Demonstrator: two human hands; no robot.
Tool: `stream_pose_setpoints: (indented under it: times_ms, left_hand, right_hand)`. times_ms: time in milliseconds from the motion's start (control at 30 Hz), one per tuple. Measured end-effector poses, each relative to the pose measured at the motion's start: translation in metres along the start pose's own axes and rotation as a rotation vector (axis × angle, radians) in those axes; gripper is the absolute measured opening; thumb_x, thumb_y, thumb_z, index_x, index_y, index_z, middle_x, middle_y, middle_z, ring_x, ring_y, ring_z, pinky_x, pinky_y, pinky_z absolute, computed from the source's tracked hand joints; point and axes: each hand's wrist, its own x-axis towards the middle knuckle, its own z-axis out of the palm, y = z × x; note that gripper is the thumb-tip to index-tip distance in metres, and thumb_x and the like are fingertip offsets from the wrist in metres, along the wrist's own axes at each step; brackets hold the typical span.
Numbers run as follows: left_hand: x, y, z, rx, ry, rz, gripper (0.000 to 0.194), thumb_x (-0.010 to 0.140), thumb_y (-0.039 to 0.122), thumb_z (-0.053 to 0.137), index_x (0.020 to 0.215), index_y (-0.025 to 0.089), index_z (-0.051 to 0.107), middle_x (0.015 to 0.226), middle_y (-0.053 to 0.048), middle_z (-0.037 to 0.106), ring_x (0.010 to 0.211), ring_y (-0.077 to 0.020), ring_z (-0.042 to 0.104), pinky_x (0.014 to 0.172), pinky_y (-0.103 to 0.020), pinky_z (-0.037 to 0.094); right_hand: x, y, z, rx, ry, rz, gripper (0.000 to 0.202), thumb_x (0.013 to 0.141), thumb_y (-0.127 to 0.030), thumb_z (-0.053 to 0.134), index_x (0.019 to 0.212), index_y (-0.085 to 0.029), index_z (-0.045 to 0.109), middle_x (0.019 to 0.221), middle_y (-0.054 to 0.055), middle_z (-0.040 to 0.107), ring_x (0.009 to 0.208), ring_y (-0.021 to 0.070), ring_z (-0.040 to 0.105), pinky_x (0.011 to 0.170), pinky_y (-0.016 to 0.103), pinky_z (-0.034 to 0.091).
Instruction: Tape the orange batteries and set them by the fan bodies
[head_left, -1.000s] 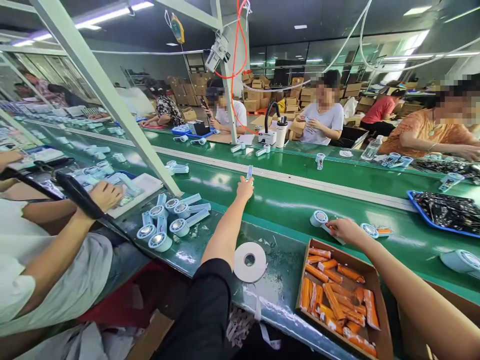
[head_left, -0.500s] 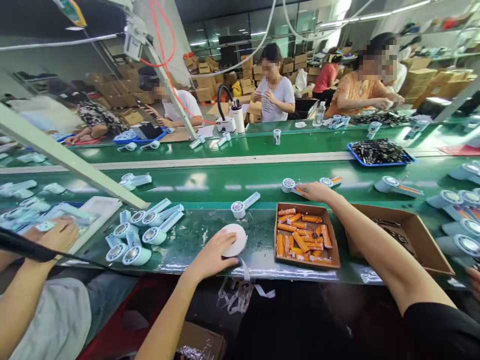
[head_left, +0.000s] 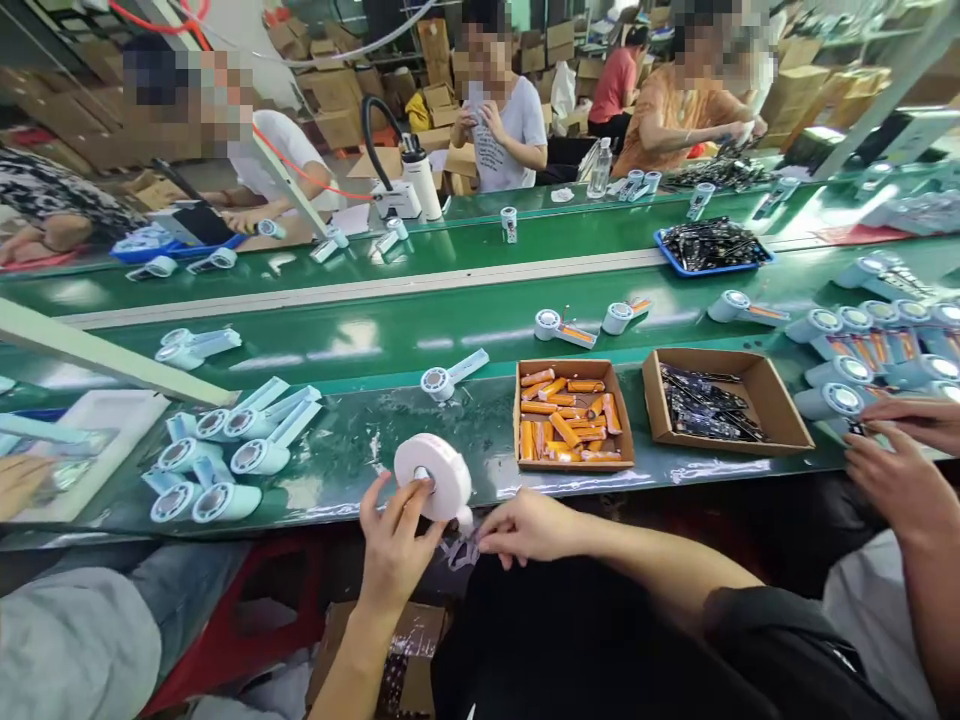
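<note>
My left hand (head_left: 397,530) grips a roll of white tape (head_left: 442,470), its fingers at the core, and holds it tilted up over the near table edge. Just right of the roll, my right hand (head_left: 529,527) is closed in a pinch at the tape's loose end. Beyond the roll, a light-blue handheld fan body (head_left: 437,383) lies with its handle pointing right. Right of it stands a cardboard tray (head_left: 628,430) of orange battery cells (head_left: 570,425). A fan body with an orange cell in its handle (head_left: 549,323) lies on the green belt behind that tray.
Several fan bodies (head_left: 259,455) cluster at left. A second cardboard box (head_left: 787,430) holds dark parts. A co-worker's hands (head_left: 885,460) work at right near more fan bodies. A slanted metal post (head_left: 112,350) crosses at left. A blue tray (head_left: 664,262) of black parts stands across the belt.
My left hand has lifted and tilted the tape roll off the table. My right hand has left the fan body on the belt and come back beside the roll.
</note>
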Motion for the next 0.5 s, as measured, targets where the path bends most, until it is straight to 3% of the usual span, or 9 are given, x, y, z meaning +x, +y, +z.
stream_pose_setpoints:
  times_ms: [67, 133, 167, 233, 300, 367, 433, 500]
  left_hand:
    - [-0.003, -0.008, 0.001, 0.020, 0.033, 0.000, 0.050, 0.086, 0.011, 0.077, 0.133, 0.018, 0.060, 0.115, -0.015, 0.071, 0.139, -0.0397, 0.052, 0.113, -0.062, 0.048]
    - [-0.006, -0.014, 0.002, 0.040, 0.069, -0.013, 0.051, 0.087, 0.008, 0.074, 0.135, 0.018, 0.060, 0.115, -0.014, 0.071, 0.135, -0.0381, 0.057, 0.112, -0.062, 0.049]
    - [-0.008, -0.014, 0.003, 0.049, 0.081, -0.006, 0.052, 0.086, 0.007, 0.074, 0.136, 0.018, 0.060, 0.113, -0.013, 0.072, 0.130, -0.0365, 0.061, 0.111, -0.061, 0.049]
    - [-0.009, -0.007, 0.005, 0.048, 0.079, 0.037, 0.053, 0.086, 0.005, 0.073, 0.135, 0.021, 0.062, 0.110, -0.010, 0.074, 0.114, -0.0311, 0.069, 0.110, -0.059, 0.050]
    - [-0.007, 0.005, 0.007, 0.033, 0.073, 0.070, 0.049, 0.085, 0.004, 0.074, 0.129, 0.022, 0.065, 0.110, -0.009, 0.075, 0.102, -0.0265, 0.070, 0.108, -0.056, 0.050]
    - [-0.003, 0.015, 0.010, 0.019, 0.106, 0.041, 0.042, 0.084, 0.005, 0.076, 0.121, 0.023, 0.067, 0.109, -0.009, 0.075, 0.103, -0.0262, 0.068, 0.105, -0.053, 0.050]
    - [0.000, 0.019, 0.014, -0.026, 0.154, -0.076, 0.036, 0.084, 0.011, 0.079, 0.116, 0.023, 0.068, 0.107, -0.009, 0.072, 0.112, -0.0290, 0.064, 0.104, -0.052, 0.050]
    - [-0.002, 0.018, 0.018, -0.145, 0.144, -0.251, 0.033, 0.087, 0.021, 0.079, 0.117, 0.023, 0.066, 0.109, -0.010, 0.069, 0.118, -0.0302, 0.060, 0.101, -0.049, 0.053]
  right_hand:
    - [-0.001, 0.009, 0.009, -0.018, -0.091, -0.015, 0.026, 0.098, -0.038, 0.064, 0.099, -0.017, 0.080, 0.063, -0.003, 0.071, 0.049, 0.0081, 0.060, 0.057, 0.018, 0.047]
    - [-0.006, 0.012, 0.011, -0.098, -0.093, -0.044, 0.021, 0.097, -0.034, 0.066, 0.096, -0.018, 0.080, 0.063, -0.003, 0.071, 0.054, 0.0092, 0.065, 0.063, 0.018, 0.049]
    - [-0.009, 0.011, 0.010, -0.127, -0.040, -0.046, 0.022, 0.095, -0.037, 0.069, 0.101, -0.018, 0.079, 0.066, -0.002, 0.073, 0.059, 0.0107, 0.067, 0.065, 0.019, 0.049]
    - [-0.014, 0.007, 0.006, -0.134, 0.138, -0.029, 0.044, 0.087, -0.047, 0.080, 0.120, -0.018, 0.075, 0.075, 0.000, 0.078, 0.067, 0.0144, 0.071, 0.069, 0.022, 0.051]
    - [-0.015, 0.001, 0.003, -0.099, 0.239, -0.022, 0.055, 0.083, -0.055, 0.081, 0.123, -0.018, 0.072, 0.078, 0.000, 0.079, 0.069, 0.0157, 0.072, 0.070, 0.023, 0.051]
    - [-0.016, -0.002, 0.003, -0.122, 0.152, -0.056, 0.034, 0.095, -0.051, 0.070, 0.100, -0.018, 0.077, 0.072, -0.001, 0.076, 0.064, 0.0134, 0.069, 0.070, 0.023, 0.050]
    - [-0.018, -0.003, 0.003, -0.266, -0.015, -0.097, 0.038, 0.104, -0.042, 0.057, 0.079, -0.019, 0.075, 0.066, -0.001, 0.073, 0.060, 0.0115, 0.066, 0.067, 0.022, 0.048]
    - [-0.024, -0.003, -0.004, -0.491, -0.128, -0.137, 0.033, 0.103, -0.041, 0.059, 0.084, -0.020, 0.078, 0.071, 0.001, 0.076, 0.064, 0.0136, 0.068, 0.067, 0.023, 0.048]
